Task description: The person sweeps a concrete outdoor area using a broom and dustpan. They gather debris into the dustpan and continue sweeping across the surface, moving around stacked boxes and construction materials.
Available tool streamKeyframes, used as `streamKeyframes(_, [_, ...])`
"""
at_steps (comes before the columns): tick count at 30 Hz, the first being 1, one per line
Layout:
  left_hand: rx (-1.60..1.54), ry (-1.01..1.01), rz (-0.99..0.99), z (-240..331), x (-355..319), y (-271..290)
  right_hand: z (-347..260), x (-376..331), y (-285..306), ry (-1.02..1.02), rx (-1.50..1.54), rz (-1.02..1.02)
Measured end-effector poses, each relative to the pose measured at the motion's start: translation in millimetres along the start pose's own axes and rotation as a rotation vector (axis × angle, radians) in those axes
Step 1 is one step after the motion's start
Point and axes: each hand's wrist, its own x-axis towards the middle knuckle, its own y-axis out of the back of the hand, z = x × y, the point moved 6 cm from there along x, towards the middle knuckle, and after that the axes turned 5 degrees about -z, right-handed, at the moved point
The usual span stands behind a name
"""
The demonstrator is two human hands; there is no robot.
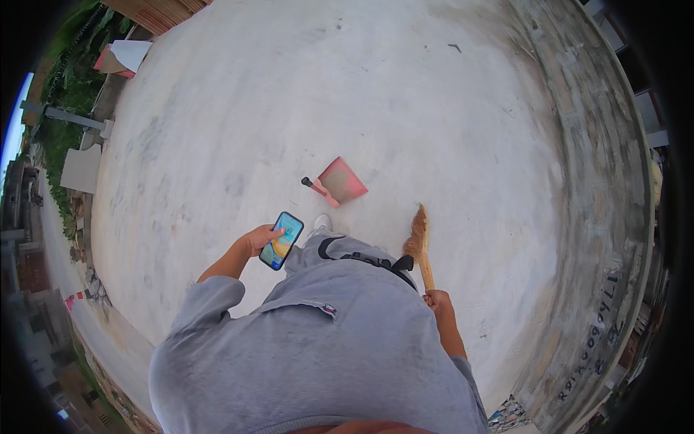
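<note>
- Fingers of your right hand [438, 299] clench the near end of a long brush with brown bristles and a pale, straw-coloured handle [426, 262]; its tip points toward the floor's far side, and whether the bristles touch down cannot be told.
- Your left hand [258, 239] grasps a black-edged smartphone with a lit blue-and-yellow screen [281, 249], thumb over the glass; the fingers behind it are mostly hidden from you.
- Ahead of your white shoe [322, 221], a square, pinkish-red dustpan with a short, black-tipped handle [352, 174] lies on the pale concrete floor [448, 130], well in from the floor's left edge and from the weathered grey concrete wall [600, 181] along its right edge. Neither of your hands touches it, and its handle points toward the left edge.
- Done, judging by how things lie: you have the brush in hand and the dustpan near you. Its inside looks brownish and dusty; you cannot tell whether that is gathered dirt or staining.
- Left, as far as shows: a small, dark, bent scrap [454, 48] lies ungathered toward the floor's far side. With the phone filling your left hand, brush work seems idle.
</note>
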Motion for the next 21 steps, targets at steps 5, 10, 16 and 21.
streamKeyframes(5, [0.169, 0.28, 0.083, -104, 2, 2, 3, 8, 7, 0.021, 0.026, -0.015])
streamKeyframes(10, [-0.022, 0.262, 0.146, -177, 23, -9, -12, 3, -6, 0.016, -0.076, -0.015])
streamKeyframes(16, [-0.047, 0.117, -0.003, -166, 41, -20, -22, 5, -10, -0.014, -0.02, -0.008])
streamKeyframes(21, [-0.218, 0.184, -0.018, -126, 19, -42, -29, 15, -5, 0.001, -0.006, -0.005])
